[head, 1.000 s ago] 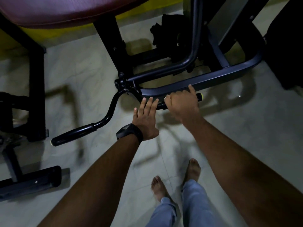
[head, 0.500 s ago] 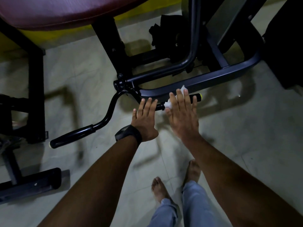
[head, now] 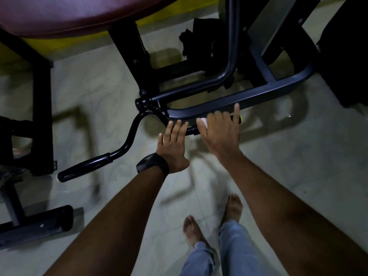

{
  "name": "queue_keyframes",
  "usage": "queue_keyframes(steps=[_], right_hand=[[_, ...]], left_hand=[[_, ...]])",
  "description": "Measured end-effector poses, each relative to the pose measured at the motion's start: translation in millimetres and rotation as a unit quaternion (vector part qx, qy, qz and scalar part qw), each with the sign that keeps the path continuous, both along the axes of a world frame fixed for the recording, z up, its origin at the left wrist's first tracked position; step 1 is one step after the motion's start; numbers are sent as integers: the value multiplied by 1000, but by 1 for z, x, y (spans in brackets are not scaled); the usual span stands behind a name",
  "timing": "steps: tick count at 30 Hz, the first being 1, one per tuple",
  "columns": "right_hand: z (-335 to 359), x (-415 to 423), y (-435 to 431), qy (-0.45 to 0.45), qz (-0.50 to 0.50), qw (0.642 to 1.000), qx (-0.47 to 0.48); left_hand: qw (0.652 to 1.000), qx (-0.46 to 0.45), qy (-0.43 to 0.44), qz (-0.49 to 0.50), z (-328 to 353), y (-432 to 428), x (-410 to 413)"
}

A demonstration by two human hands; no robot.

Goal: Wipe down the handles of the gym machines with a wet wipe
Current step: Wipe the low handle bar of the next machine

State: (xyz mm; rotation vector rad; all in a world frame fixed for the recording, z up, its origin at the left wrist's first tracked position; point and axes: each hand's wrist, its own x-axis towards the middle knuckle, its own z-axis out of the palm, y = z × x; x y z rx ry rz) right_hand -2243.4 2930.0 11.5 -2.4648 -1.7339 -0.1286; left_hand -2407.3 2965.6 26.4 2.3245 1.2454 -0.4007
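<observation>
A black curved handlebar (head: 129, 140) hangs low from the gym machine. Its left grip (head: 85, 166) is free. My right hand (head: 219, 134) covers the right grip, fingers curled over it and one finger pointing up. It holds a white wet wipe (head: 204, 121) against the grip; only a corner of the wipe shows by the thumb side. The grip's yellow end cap (head: 240, 118) peeks out past my fingers. My left hand (head: 173, 146), with a black watch on the wrist, rests straight fingers on the bar just left of the right grip.
A maroon padded seat (head: 79, 14) overhangs at the top left. The machine's dark steel frame (head: 258, 92) runs just behind the handle. A black stand (head: 41, 96) and a floor bar (head: 35, 222) sit at the left. My bare feet (head: 193, 230) stand on pale tiles.
Half a second ago my right fingers lay flat over the wipe; now they curl round the right grip again. The left hand has stayed on the bar.
</observation>
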Motion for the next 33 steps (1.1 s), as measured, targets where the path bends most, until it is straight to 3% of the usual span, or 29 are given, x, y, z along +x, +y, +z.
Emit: queue_keyframes(steps=[3,17,24,29,33], right_hand=[[8,4,14,5,-19,998,-59],[-11,15,-16,26,65,997,34],[-25,1,-44,26,32,997,68],[-31,-13,-53,73,8,994,75],[-31,2,-44,46,22,996,67]], left_hand=[[1000,-3,2,3,0,0,0],[1000,18,0,10,-4,-2,2],[1000,18,-2,14,-4,-4,3],[1000,15,-3,18,-6,-4,4],[1000,22,-8,20,-8,-3,3]])
